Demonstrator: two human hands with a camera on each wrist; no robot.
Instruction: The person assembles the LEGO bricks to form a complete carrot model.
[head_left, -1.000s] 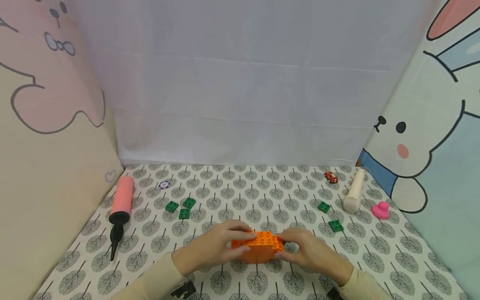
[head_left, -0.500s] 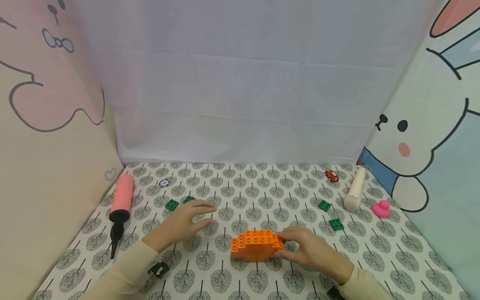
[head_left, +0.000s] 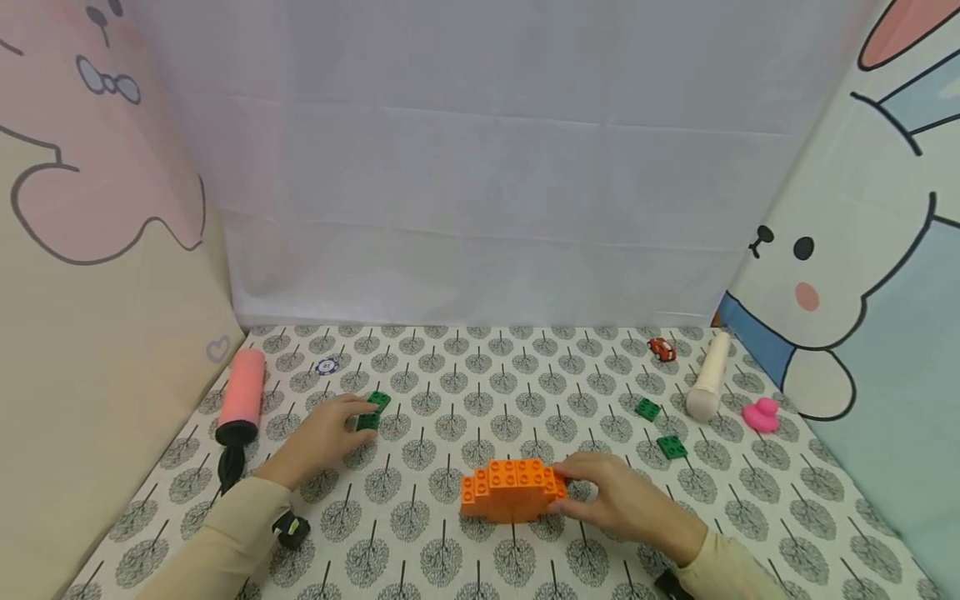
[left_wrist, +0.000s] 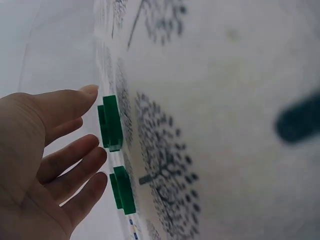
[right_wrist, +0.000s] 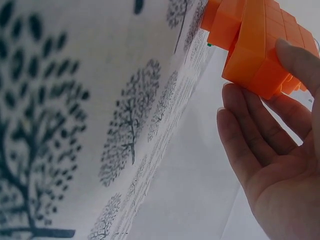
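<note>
Beside green bricks (left_wrist: 114, 124), the left fingers (left_wrist: 82, 172) curve loosely, contact unclear

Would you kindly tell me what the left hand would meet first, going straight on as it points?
Probably the nearest green block, just ahead of the left hand; whether they touch is unclear.

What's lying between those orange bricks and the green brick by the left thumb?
Nothing but bare tree-patterned cloth lies between the orange bricks and that green brick; the head view shows it.
</note>
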